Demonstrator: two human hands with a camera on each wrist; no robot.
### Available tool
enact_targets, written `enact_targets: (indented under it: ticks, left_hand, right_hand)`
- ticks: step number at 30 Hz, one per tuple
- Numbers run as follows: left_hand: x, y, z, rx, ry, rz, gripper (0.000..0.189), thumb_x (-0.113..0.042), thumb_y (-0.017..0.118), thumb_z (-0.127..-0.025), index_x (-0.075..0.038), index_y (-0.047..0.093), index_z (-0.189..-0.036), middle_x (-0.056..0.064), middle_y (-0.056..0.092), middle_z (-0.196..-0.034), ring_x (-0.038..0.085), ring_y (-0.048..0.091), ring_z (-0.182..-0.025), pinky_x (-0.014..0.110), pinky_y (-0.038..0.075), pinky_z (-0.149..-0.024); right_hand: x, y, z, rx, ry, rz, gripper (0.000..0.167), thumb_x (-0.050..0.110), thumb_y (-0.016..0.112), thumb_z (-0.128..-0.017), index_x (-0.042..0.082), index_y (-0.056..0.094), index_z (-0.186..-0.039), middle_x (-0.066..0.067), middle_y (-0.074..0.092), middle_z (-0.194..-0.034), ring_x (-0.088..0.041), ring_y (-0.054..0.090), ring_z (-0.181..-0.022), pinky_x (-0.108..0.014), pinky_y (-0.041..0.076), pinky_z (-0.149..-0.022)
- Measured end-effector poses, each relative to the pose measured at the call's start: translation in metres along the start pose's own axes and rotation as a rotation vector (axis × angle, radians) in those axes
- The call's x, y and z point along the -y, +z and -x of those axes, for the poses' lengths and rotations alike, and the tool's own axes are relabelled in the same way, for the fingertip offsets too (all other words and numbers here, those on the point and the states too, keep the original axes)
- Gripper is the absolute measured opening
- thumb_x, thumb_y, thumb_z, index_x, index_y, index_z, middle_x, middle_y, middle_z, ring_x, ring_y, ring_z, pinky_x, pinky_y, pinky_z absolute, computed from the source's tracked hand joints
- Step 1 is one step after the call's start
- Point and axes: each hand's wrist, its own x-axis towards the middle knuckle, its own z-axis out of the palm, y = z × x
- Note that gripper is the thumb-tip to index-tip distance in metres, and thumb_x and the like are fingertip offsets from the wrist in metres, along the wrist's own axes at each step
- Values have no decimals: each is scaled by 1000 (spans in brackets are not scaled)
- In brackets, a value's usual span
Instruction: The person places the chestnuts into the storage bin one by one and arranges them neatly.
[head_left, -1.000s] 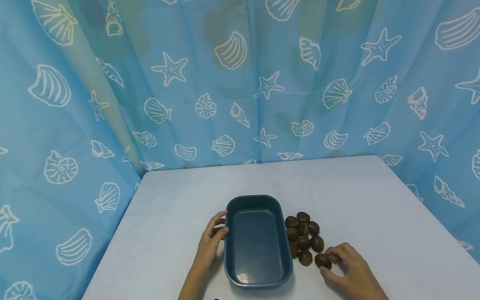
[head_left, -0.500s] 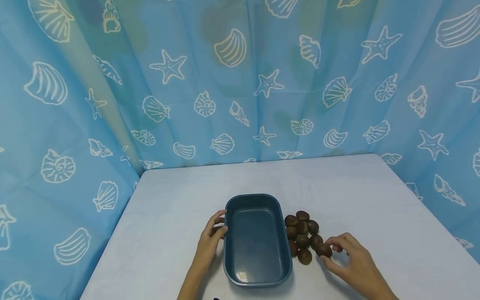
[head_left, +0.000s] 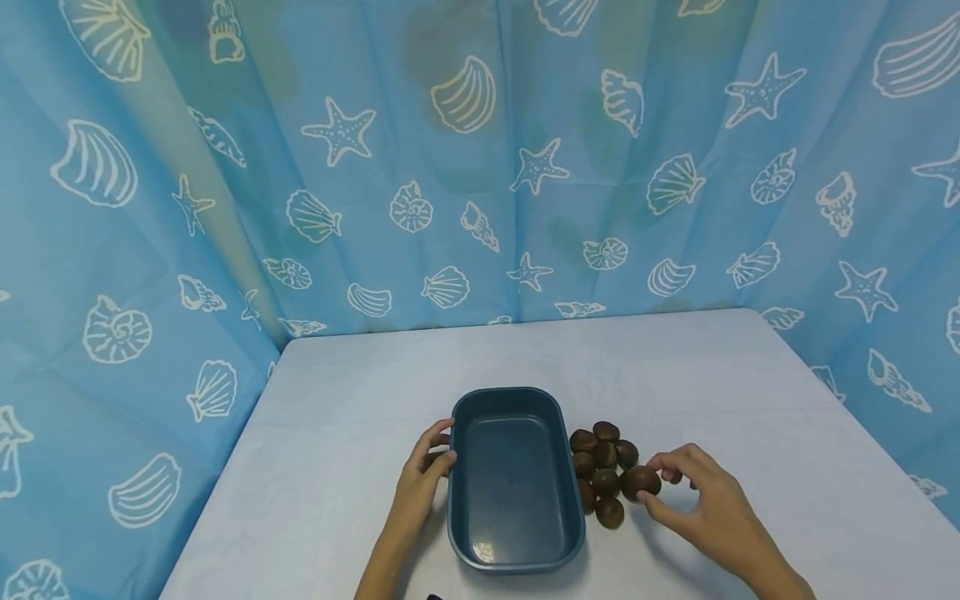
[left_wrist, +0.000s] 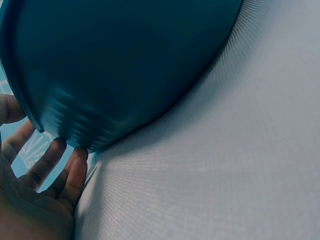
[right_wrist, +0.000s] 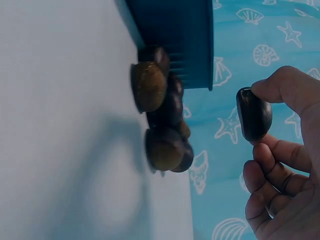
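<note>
A dark teal rectangular tray with rounded corners stands on the table. My left hand is at its left side, fingertips and thumb touching the outer wall near the rim, as the left wrist view of the hand also shows. Between thumb and fingertips my right hand pinches a brown chestnut. That chestnut is up off the table in the right wrist view. Several more chestnuts lie in a cluster against the tray's right side; the held one overlaps the cluster's right edge in the head view.
A white cloth covers the table. Behind it and along both sides hangs a blue curtain printed with shells and starfish. A small dark object peeks in at the head view's bottom edge.
My right hand has lifted the chestnut off the table from the cluster's near right side and moved it slightly away from me. My left hand and the tray have stayed in place.
</note>
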Motion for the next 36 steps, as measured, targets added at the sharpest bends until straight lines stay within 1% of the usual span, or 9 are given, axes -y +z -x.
enact_targets:
  ticks: [4,10,13,18,21,24,27,32,36]
  left_hand:
    - [-7,-1,4,11,15,-8,45,-10,55,-100,-15,51,-145,19,53,-129,30,58,-112,35,50,-86]
    - [-7,-1,4,16,11,-22,45,-10,54,-101,-15,51,-145,21,52,-130,34,58,-113,37,50,-87]
    - [-6,-1,3,13,5,-25,45,-11,55,-101,-16,51,-145,20,53,-130,32,58,-112,37,50,-87]
    - [-6,-1,2,9,3,-25,44,-11,55,-101,-17,52,-144,17,54,-128,27,59,-110,37,50,-87]
    - [-5,-1,3,9,8,-25,44,-11,55,-101,-17,52,-145,15,54,-128,29,59,-111,37,50,-87]
    - [-5,-2,3,10,8,-27,44,-12,55,-101,-17,51,-145,15,54,-127,32,59,-112,37,51,-87]
    - [-5,-2,3,14,9,-24,44,-12,55,-101,-17,51,-145,16,54,-128,33,59,-113,36,51,-87]
    - [-5,-2,2,17,11,-22,44,-11,55,-101,-17,51,-145,18,53,-130,29,59,-112,36,51,-87]
    - [-5,-2,3,15,9,-23,45,-11,55,-101,-17,51,-145,19,54,-130,28,59,-111,36,51,-87]
  right_hand:
    - [4,-1,-6,-3,-18,-2,33,25,88,-76,28,66,-100,15,49,-88,-4,48,-81,-30,45,-68]
    - [11,-4,-15,19,-10,-14,32,29,87,-78,25,67,-103,14,51,-90,-4,48,-83,-29,46,-70]
    - [14,-4,-18,22,-14,-31,32,30,86,-79,24,67,-104,13,51,-90,-4,48,-83,-28,45,-70]
    - [17,-3,-23,14,-48,-40,32,26,87,-78,23,67,-103,14,52,-91,-3,49,-83,-25,45,-71]
    - [20,-2,-27,21,-55,-38,32,26,87,-78,22,67,-104,14,51,-91,-4,48,-84,-25,46,-72]
    - [23,-2,-31,34,-46,-42,31,29,86,-79,23,66,-103,13,52,-91,-3,48,-84,-25,45,-73]
    - [26,-2,-34,46,-50,-59,30,29,85,-81,24,67,-104,12,52,-92,-4,48,-85,-26,43,-73]
    - [31,-1,-38,58,-64,-69,30,27,85,-80,23,68,-105,14,52,-93,-5,49,-84,-28,44,-73]
    - [33,0,-43,70,-59,-73,31,27,85,-80,23,67,-105,14,53,-94,-5,50,-85,-30,45,-74]
